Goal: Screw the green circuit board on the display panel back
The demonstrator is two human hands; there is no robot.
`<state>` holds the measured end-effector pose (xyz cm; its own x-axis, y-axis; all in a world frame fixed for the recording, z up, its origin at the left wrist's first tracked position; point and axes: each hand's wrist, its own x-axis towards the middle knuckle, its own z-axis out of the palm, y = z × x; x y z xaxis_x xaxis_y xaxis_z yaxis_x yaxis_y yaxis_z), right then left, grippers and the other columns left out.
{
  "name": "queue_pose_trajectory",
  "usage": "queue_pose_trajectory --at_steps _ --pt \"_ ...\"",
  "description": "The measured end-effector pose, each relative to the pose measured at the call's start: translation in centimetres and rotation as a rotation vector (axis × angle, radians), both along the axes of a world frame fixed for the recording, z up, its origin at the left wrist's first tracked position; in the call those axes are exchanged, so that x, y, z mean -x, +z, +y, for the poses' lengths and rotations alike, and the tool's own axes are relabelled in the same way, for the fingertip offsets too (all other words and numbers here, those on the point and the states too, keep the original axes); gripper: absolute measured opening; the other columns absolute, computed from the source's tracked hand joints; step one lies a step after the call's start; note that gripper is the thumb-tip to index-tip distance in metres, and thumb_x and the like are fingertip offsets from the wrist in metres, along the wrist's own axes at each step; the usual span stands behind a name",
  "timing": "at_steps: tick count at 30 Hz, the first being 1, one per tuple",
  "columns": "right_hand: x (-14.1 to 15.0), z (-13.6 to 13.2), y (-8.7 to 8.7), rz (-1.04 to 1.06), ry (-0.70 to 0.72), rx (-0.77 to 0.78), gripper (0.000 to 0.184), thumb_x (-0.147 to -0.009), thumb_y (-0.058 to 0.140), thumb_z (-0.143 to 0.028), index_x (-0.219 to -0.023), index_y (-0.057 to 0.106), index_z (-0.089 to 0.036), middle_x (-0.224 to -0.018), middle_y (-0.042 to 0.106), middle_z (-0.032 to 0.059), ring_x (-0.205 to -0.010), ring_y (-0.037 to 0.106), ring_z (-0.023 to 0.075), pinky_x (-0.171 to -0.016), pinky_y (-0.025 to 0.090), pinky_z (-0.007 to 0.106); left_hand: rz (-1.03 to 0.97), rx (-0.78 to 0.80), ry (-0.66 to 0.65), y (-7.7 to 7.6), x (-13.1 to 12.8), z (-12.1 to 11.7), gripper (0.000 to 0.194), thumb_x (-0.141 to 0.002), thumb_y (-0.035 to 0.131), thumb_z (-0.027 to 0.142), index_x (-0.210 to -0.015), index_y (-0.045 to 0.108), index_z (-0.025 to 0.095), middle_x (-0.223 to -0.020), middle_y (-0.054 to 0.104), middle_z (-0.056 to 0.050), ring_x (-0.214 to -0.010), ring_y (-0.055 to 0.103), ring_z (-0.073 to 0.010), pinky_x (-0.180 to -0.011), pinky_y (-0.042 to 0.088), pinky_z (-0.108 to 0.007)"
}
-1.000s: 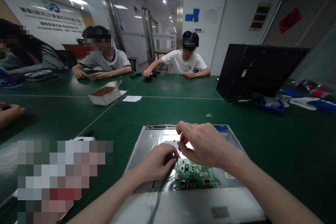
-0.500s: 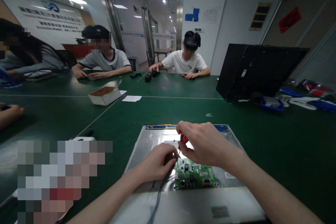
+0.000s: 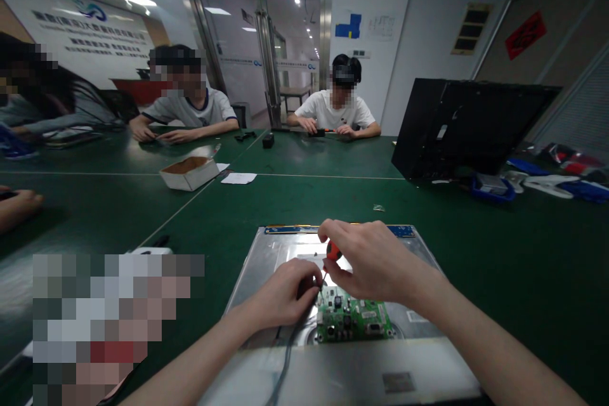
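Note:
My right hand (image 3: 368, 260) is closed around the red and black handle of a screwdriver (image 3: 333, 251). Its thin shaft slants down to the upper left corner of a green circuit board (image 3: 354, 318). Close to the screwdriver's tip, my left hand (image 3: 292, 288) has its fingers curled together in a pinch. What lies between those fingertips is hidden. A dark cable (image 3: 287, 355) runs from beneath my left hand toward the near edge. The board sits on the silver metal back of a flat display panel (image 3: 257, 269), which has a narrow blue board strip (image 3: 290, 229) along its far edge.
A black monitor (image 3: 471, 130) stands at the right on the green table (image 3: 304, 200), beside a blue tray (image 3: 493, 187). An open cardboard box (image 3: 189, 174) and white paper (image 3: 238, 178) lie left of centre. Several people sit around the table. A pixelated area covers the lower left.
The screwdriver handle has turned slightly in my right hand, showing more red. My left hand stays in place. Across the table, a person's hand has brought a black object toward their other hand.

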<state>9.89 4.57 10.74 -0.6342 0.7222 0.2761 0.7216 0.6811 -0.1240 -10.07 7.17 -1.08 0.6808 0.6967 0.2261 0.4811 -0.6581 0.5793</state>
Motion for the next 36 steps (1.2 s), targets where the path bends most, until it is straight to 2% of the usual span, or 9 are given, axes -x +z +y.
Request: queue_pose_trajectory --at_steps 5,8,12,17,20,23,28,33,36 --pt "-0.17 0.1 0.06 -0.004 0.005 0.006 0.014 -0.089 0.055 -0.032 -0.092 0.051 -0.019 -0.08 0.068 0.0005 -0.063 0.056 0.0129 -0.052 0.025 0.026 -0.027 -0.01 -0.021 0.22 -0.06 -0.15 0.014 -0.077 0.049 0.011 -0.087 0.057 0.017 -0.07 0.057 0.0 -0.061 0.048 -0.0148 -0.059 0.037 -0.026" --pt "-0.12 0.04 0.05 -0.017 0.003 -0.009 0.008 -0.088 0.053 -0.026 -0.093 0.051 -0.019 -0.081 0.067 0.0008 -0.062 0.055 0.0126 -0.053 0.026 0.026 -0.012 0.0 -0.006 0.06 -0.06 -0.14 0.012 -0.077 0.049 0.011 -0.084 0.056 0.017 -0.068 0.056 0.0 -0.059 0.047 -0.0146 -0.057 0.036 -0.026" --pt "-0.01 -0.18 0.07 0.001 0.008 -0.014 0.018 -0.081 0.052 -0.021 -0.099 0.05 -0.018 -0.082 0.065 0.0013 -0.06 0.054 0.0128 -0.051 0.026 0.026 -0.005 0.02 0.007 -0.08 -0.07 -0.11 0.01 -0.077 0.049 0.012 -0.083 0.056 0.017 -0.071 0.058 -0.001 -0.063 0.049 -0.016 -0.06 0.038 -0.027" --pt "-0.11 -0.06 0.08 0.002 0.014 -0.004 0.017 -0.09 0.052 -0.035 -0.096 0.051 -0.019 -0.085 0.066 0.0022 -0.062 0.054 0.0133 -0.052 0.027 0.027 -0.019 -0.002 -0.011 0.29 -0.1 -0.15 0.014 -0.076 0.049 0.011 -0.086 0.057 0.017 -0.072 0.058 -0.001 -0.063 0.049 -0.0159 -0.061 0.038 -0.027" --pt "-0.14 -0.04 0.1 0.001 -0.002 -0.003 0.012 -0.089 0.052 -0.028 -0.097 0.051 -0.019 -0.084 0.066 0.0012 -0.062 0.055 0.0134 -0.052 0.028 0.027 -0.001 0.011 -0.021 0.25 -0.03 -0.09 0.013 -0.077 0.049 0.011 -0.085 0.057 0.017 -0.069 0.056 0.0 -0.06 0.047 -0.0151 -0.059 0.036 -0.027" --pt "-0.18 -0.2 0.22 -0.007 0.013 0.004 0.016 -0.084 0.051 -0.022 -0.1 0.051 -0.018 -0.087 0.065 0.0026 -0.062 0.053 0.0129 -0.053 0.029 0.027 0.002 0.021 -0.005 0.01 0.04 -0.03 0.01 -0.077 0.05 0.012 -0.084 0.057 0.017 -0.07 0.056 -0.001 -0.061 0.047 -0.0156 -0.058 0.036 -0.027" --pt "-0.24 -0.17 0.18 -0.011 0.012 0.009 0.021 -0.091 0.05 -0.036 -0.105 0.053 -0.02 -0.086 0.066 0.0031 -0.066 0.056 0.0144 -0.054 0.029 0.027 -0.019 -0.006 -0.016 0.08 -0.04 -0.1 0.011 -0.078 0.049 0.013 -0.085 0.057 0.017 -0.071 0.057 -0.001 -0.062 0.049 -0.0156 -0.06 0.035 -0.027" --pt "-0.12 -0.07 0.03 0.001 0.005 -0.001 0.021 -0.086 0.051 -0.023 -0.106 0.052 -0.02 -0.084 0.066 0.0014 -0.063 0.056 0.0141 -0.052 0.027 0.027 0.011 0.031 0.002 0.06 -0.03 -0.09 0.01 -0.077 0.05 0.012 -0.083 0.056 0.017 -0.068 0.055 0.0 -0.06 0.046 -0.0148 -0.057 0.034 -0.026" --pt "-0.13 -0.14 0.07 0.0 0.011 0.002 0.022 -0.084 0.053 -0.025 -0.105 0.052 -0.019 -0.086 0.066 0.0022 -0.063 0.056 0.0142 -0.052 0.027 0.027 0.003 0.03 0.004 0.04 -0.04 -0.09 0.008 -0.078 0.051 0.013 -0.082 0.056 0.017 -0.069 0.056 0.0 -0.061 0.047 -0.0152 -0.058 0.035 -0.026"
